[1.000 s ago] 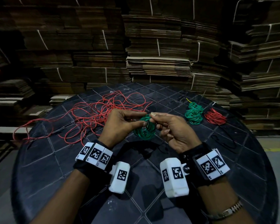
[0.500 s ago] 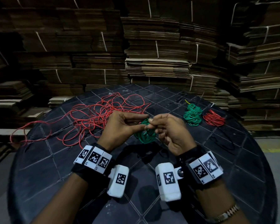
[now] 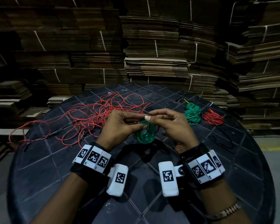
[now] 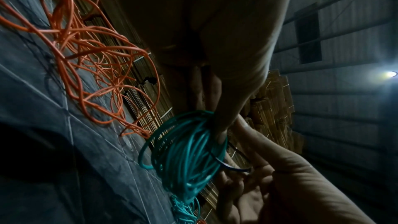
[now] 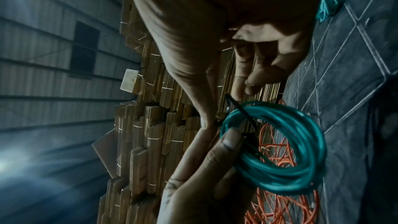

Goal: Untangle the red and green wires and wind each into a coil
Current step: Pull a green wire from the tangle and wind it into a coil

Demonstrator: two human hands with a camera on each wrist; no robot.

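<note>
Both hands were up over the middle of the round black diamond-patterned tabletop (image 3: 39,183). The left hand (image 3: 120,126) had the small coil of green plastic-coated wire (image 3: 145,135) pinched between thumb and fingertips, so the coil hung just above the surface. The right hand (image 3: 173,126) pinched a thin black tie (image 5: 241,113) that ran through that coil, with its other fingers loosely curled. The loose, tangled red wire (image 3: 94,117) sprawled over the far-left part of the tabletop, with one loop trailing off the left edge. Over by the far-right edge sat a finished green wire bundle (image 3: 192,113) and, just beside it, a finished red wire bundle (image 3: 212,118).
</note>
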